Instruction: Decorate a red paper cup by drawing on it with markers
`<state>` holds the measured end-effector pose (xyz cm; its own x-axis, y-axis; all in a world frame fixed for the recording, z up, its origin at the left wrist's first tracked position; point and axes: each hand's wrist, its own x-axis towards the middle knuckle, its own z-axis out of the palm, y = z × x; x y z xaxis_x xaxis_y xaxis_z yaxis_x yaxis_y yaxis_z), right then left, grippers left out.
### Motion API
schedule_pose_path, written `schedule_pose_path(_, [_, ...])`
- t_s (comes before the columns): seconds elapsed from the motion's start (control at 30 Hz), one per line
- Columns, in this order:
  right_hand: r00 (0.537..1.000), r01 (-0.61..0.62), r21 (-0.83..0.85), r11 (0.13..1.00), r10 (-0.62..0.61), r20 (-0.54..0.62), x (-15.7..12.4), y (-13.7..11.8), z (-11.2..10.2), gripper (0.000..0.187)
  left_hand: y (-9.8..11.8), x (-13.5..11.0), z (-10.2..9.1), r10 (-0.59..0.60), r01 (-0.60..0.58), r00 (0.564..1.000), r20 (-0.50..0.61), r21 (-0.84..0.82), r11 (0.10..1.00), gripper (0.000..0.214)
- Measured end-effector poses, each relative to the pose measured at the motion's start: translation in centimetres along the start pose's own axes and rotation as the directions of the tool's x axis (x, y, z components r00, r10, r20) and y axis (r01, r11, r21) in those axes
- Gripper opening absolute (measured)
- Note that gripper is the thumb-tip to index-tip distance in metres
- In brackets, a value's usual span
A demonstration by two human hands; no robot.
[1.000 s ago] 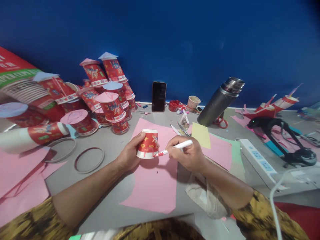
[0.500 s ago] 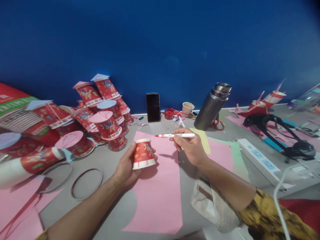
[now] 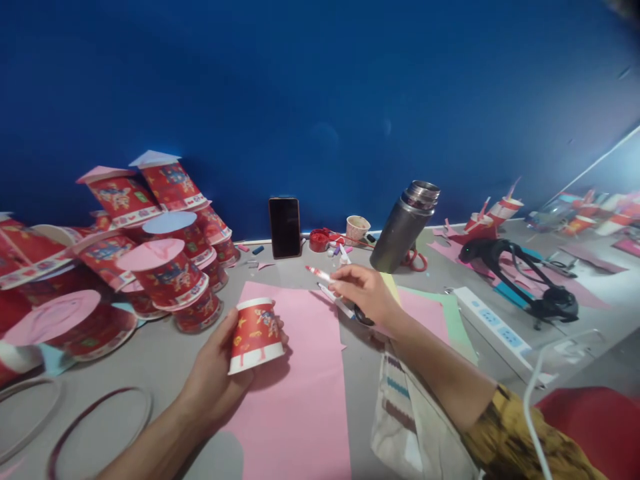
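My left hand (image 3: pixel 213 373) is wrapped round a red patterned paper cup (image 3: pixel 256 335), upside down with its white rim at the bottom. Pink marks show on that rim. Above the pink paper (image 3: pixel 300 413), my right hand (image 3: pixel 363 290) pinches a white marker (image 3: pixel 318 273), its red tip pointing left; the fingers cover the rest of it. Just beneath the right hand is a slim, pale, pointed thing (image 3: pixel 335 301) with a dark loop (image 3: pixel 363 316) by it, perhaps scissors. Whether the right hand touches it I cannot tell.
Stacked red cups (image 3: pixel 165 273) with paper tops fill the left side. A phone (image 3: pixel 285 228), a red tape roll (image 3: pixel 319 240), a small cup (image 3: pixel 358 228) and a steel flask (image 3: pixel 405 227) stand behind. Rightward are a power strip (image 3: pixel 493 327) and a black strapped device (image 3: pixel 520 277).
The view has turned right. My right hand has tilted and the marker shows less of its length. The pale pointed thing under it has come into sight. My left hand still holds the cup.
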<state>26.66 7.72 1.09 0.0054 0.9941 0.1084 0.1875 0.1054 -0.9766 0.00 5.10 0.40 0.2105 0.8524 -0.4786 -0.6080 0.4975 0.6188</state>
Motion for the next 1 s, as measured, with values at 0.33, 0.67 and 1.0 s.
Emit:
schedule_pose_path(0.33, [0.996, 0.035, -0.604, 0.796, 0.024, 0.089, -1.6, -0.9, 2.4, 0.025, 0.3, -0.5, 0.6, -0.02, 0.022, 0.997, -0.072, 0.036, 0.999, 0.036])
schedule_pose_path(0.67, [0.986, 0.037, -0.708, 0.705, 0.09, 0.141, -1.9, -1.0, 3.2, 0.025, -0.3, -0.8, 0.6, 0.005, -0.001, 0.997, -0.076, 0.054, 0.999, 0.033])
schedule_pose_path(1.0, [0.987, 0.069, -0.94, 0.333, 0.114, 0.113, -1.0, -2.5, 0.7, 0.025, -0.4, -0.4, 0.4, 0.026, -0.024, 0.999, -0.034, 0.076, 0.997, 0.033])
